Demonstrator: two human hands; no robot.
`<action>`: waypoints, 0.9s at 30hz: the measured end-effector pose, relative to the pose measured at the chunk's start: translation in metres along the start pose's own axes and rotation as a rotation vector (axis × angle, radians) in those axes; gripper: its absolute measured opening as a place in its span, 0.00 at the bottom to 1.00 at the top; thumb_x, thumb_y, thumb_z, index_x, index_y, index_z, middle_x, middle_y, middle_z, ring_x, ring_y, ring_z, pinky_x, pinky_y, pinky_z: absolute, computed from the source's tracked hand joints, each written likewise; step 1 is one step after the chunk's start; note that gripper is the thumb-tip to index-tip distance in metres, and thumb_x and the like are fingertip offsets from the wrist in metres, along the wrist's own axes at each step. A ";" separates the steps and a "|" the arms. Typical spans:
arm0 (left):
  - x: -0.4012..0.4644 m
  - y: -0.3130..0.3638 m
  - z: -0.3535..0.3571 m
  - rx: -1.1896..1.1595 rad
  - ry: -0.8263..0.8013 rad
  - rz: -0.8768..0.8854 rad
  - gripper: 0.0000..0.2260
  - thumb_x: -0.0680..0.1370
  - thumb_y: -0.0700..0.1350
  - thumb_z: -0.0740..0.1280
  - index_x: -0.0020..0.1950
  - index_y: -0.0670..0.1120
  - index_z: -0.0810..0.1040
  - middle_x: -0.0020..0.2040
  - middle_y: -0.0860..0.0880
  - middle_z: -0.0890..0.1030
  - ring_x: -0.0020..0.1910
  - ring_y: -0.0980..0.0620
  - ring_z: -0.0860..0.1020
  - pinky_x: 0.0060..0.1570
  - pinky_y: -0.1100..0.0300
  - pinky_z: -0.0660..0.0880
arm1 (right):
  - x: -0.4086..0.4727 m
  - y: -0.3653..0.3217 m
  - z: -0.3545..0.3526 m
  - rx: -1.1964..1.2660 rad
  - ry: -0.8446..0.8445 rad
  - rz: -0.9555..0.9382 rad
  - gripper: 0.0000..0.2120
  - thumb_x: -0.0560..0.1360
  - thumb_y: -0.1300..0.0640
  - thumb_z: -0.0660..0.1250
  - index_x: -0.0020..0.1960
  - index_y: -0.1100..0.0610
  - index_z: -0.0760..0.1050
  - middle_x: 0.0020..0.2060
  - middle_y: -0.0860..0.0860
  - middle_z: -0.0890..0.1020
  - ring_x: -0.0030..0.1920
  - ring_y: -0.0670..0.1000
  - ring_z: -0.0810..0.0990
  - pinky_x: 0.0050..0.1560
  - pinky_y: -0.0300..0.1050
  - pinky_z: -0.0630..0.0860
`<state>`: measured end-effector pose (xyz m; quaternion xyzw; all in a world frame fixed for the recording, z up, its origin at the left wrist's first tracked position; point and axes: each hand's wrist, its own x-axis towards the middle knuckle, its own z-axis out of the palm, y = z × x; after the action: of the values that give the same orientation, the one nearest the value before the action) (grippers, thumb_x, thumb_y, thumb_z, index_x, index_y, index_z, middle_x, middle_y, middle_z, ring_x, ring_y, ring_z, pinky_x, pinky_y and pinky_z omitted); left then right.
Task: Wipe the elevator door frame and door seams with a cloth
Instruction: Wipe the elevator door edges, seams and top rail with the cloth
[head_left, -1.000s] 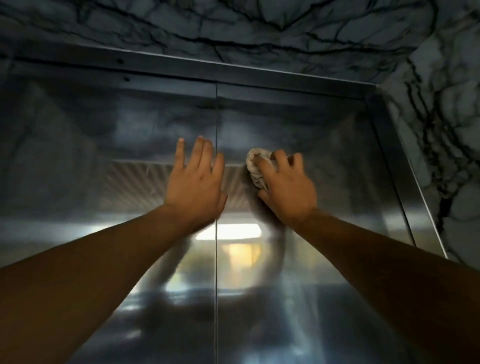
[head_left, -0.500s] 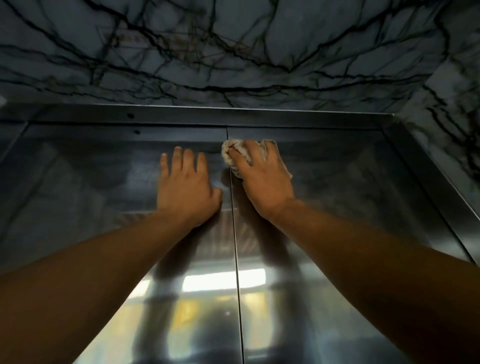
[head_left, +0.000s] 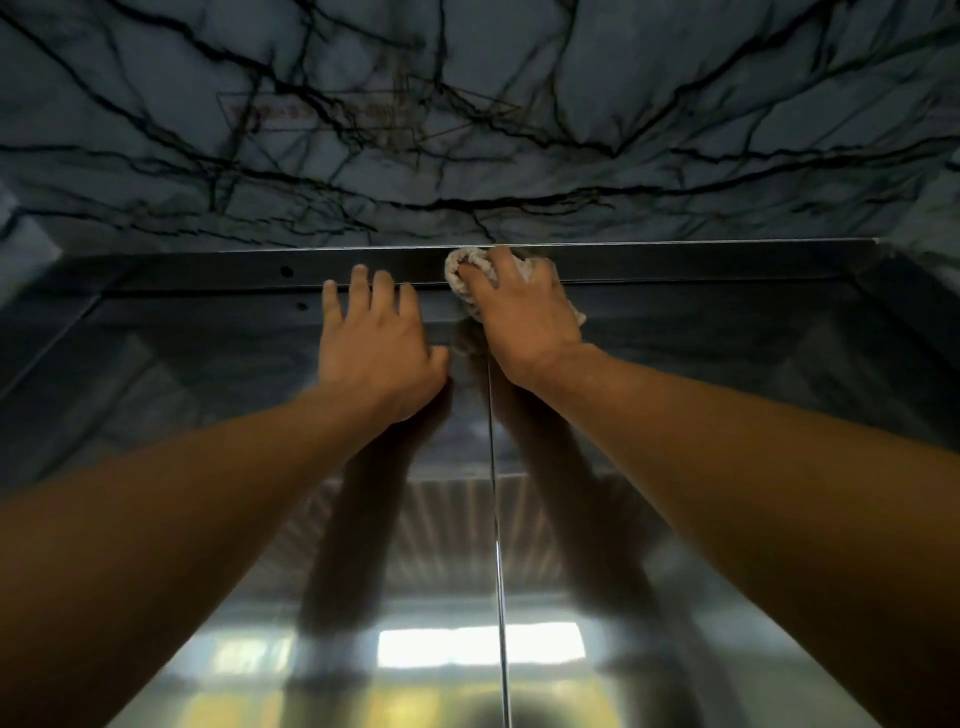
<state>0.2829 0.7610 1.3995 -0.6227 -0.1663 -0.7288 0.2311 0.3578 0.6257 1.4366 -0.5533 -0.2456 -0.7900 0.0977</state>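
Two steel elevator doors meet at a vertical centre seam. Above them runs the dark metal top frame. My right hand is shut on a bunched whitish cloth, pressing it against the top frame just above the head of the seam. Part of the cloth sticks out under the hand on the right. My left hand lies flat on the left door panel, fingers spread, fingertips reaching the lower edge of the frame.
Dark-veined marble wall fills the area above the frame and both sides. The frame's side jambs slant down at left and right. The right door panel reflects my arms and a bright window.
Both hands have slid up the doors: the right hand with the cloth went from mid-panel, across the seam, to the top frame. My view has tilted upward.
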 end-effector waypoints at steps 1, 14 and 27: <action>0.003 -0.002 0.002 -0.006 -0.001 -0.010 0.33 0.77 0.58 0.55 0.78 0.42 0.59 0.79 0.39 0.59 0.80 0.40 0.50 0.77 0.37 0.47 | 0.004 -0.002 0.001 -0.006 -0.003 0.003 0.28 0.79 0.55 0.63 0.76 0.48 0.57 0.73 0.54 0.58 0.64 0.66 0.64 0.66 0.63 0.67; 0.011 -0.012 0.030 -0.198 -0.050 -0.065 0.30 0.79 0.61 0.51 0.74 0.44 0.68 0.79 0.39 0.59 0.80 0.42 0.49 0.77 0.39 0.46 | 0.026 -0.018 0.017 0.112 0.020 0.089 0.18 0.77 0.53 0.62 0.66 0.48 0.74 0.66 0.52 0.65 0.62 0.62 0.64 0.63 0.62 0.67; -0.012 -0.017 0.022 -0.234 -0.135 -0.075 0.30 0.79 0.63 0.51 0.77 0.48 0.62 0.76 0.40 0.63 0.77 0.42 0.57 0.76 0.36 0.49 | 0.009 -0.034 0.002 0.008 -0.012 0.127 0.19 0.78 0.46 0.56 0.64 0.53 0.75 0.64 0.54 0.68 0.59 0.63 0.66 0.57 0.60 0.67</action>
<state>0.2932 0.7883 1.3922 -0.6866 -0.1184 -0.7076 0.1179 0.3419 0.6574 1.4362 -0.5721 -0.2139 -0.7778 0.1484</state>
